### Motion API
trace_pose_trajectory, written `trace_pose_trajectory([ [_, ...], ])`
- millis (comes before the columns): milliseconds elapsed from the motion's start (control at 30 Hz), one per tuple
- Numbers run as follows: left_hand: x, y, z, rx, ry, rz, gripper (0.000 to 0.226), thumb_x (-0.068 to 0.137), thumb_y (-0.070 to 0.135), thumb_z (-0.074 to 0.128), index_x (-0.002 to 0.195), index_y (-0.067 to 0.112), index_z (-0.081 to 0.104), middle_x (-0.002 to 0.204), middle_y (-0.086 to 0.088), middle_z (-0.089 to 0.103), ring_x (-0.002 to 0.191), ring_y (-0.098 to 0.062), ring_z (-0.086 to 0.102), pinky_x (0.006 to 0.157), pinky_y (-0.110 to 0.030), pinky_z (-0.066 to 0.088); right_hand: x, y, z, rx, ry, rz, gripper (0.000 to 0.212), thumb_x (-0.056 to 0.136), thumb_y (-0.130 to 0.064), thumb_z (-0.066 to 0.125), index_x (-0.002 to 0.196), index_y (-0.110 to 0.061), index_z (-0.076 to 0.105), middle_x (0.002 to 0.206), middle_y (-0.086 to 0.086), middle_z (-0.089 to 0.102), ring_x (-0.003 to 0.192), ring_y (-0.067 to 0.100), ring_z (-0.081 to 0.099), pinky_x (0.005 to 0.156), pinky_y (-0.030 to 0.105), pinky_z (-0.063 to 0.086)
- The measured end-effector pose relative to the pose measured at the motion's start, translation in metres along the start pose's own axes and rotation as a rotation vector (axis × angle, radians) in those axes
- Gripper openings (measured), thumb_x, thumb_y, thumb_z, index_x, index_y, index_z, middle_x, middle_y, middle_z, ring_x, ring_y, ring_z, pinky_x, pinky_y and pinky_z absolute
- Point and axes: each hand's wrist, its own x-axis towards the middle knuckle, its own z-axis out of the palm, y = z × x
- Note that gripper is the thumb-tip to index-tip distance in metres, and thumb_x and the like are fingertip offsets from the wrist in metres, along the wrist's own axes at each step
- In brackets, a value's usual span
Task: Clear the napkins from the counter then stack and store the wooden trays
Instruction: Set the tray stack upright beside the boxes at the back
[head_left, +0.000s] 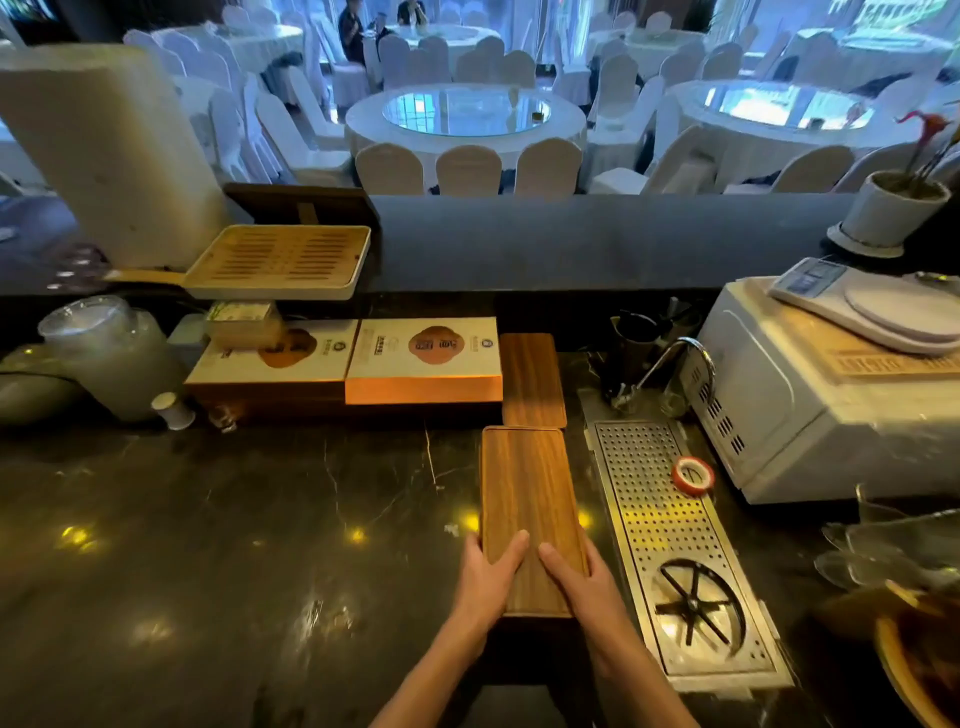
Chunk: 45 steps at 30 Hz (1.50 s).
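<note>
A long dark wooden tray (524, 493) lies lengthwise on the dark marble counter (234, 519), just left of the steel drain grid. My left hand (485, 582) grips its near left edge with the thumb on top. My right hand (584, 584) grips its near right edge the same way. A second wooden tray (532, 379) lies flat farther back, against the boxes. No napkins show on the counter.
Two flat printed boxes (423, 358) sit behind on the left. A slatted bamboo tray (280, 260) rests on the raised ledge. The steel drain grid (654, 499) holds a red tape roll (692, 475). A white appliance (831, 395) with a scale stands right; a plastic jug (104, 348) stands left.
</note>
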Motion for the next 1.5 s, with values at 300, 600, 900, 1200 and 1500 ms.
trace_pose_trajectory([
  [300, 0.131, 0.121, 0.039, -0.013, -0.094, -0.026, 0.062, 0.094, 0.041, 0.057, 0.144, 0.013, 0.033, 0.128, -0.007, 0.057, 0.108, -0.017, 0.06, 0.082, -0.028, 0.053, 0.148, -0.098, -0.032, 0.026, 0.029, -0.044, 0.065, 0.077, -0.043, 0.076, 0.134, -0.021, 0.053, 0.116, 0.009, 0.072, 0.103, 0.024, 0.071, 0.09, 0.046, 0.058],
  [600, 0.197, 0.134, 0.057, 0.108, 0.214, -0.109, 0.067, 0.097, 0.05, 0.045, 0.152, 0.025, 0.017, 0.155, -0.006, 0.014, 0.14, -0.03, 0.026, 0.111, -0.046, 0.034, 0.26, -0.113, -0.027, -0.063, 0.074, 0.005, 0.054, 0.08, -0.039, 0.076, 0.126, -0.02, 0.058, 0.107, 0.004, 0.073, 0.089, 0.017, 0.074, 0.072, 0.03, 0.061],
  [900, 0.208, 0.1, 0.067, -0.365, 0.067, -0.29, 0.051, 0.103, 0.031, 0.043, 0.15, 0.017, 0.029, 0.147, -0.011, 0.047, 0.139, -0.028, 0.041, 0.119, -0.045, 0.031, 0.293, -0.115, -0.014, -0.344, 0.106, -0.072, 0.068, 0.089, -0.039, 0.066, 0.147, -0.024, 0.034, 0.129, 0.006, 0.059, 0.115, 0.024, 0.058, 0.1, 0.047, 0.05],
  [1200, 0.226, 0.112, 0.071, -0.963, 0.082, -0.474, 0.045, 0.1, 0.016, 0.049, 0.143, 0.01, 0.041, 0.135, -0.024, 0.056, 0.131, -0.039, 0.048, 0.117, -0.051, 0.031, 0.306, -0.112, -0.019, -0.353, 0.025, -0.043, 0.043, 0.091, -0.037, 0.063, 0.131, -0.032, 0.046, 0.118, -0.002, 0.062, 0.113, 0.02, 0.06, 0.095, 0.035, 0.05],
  [1500, 0.238, 0.121, 0.08, -1.084, 0.108, -0.43, 0.042, 0.101, 0.03, 0.047, 0.139, 0.013, 0.046, 0.126, -0.023, 0.06, 0.127, -0.041, 0.051, 0.112, -0.056, 0.036, 0.318, -0.112, -0.028, -0.234, -0.09, 0.053, 0.079, 0.07, -0.06, 0.073, 0.134, -0.022, 0.049, 0.119, 0.001, 0.067, 0.106, 0.015, 0.066, 0.094, 0.036, 0.054],
])
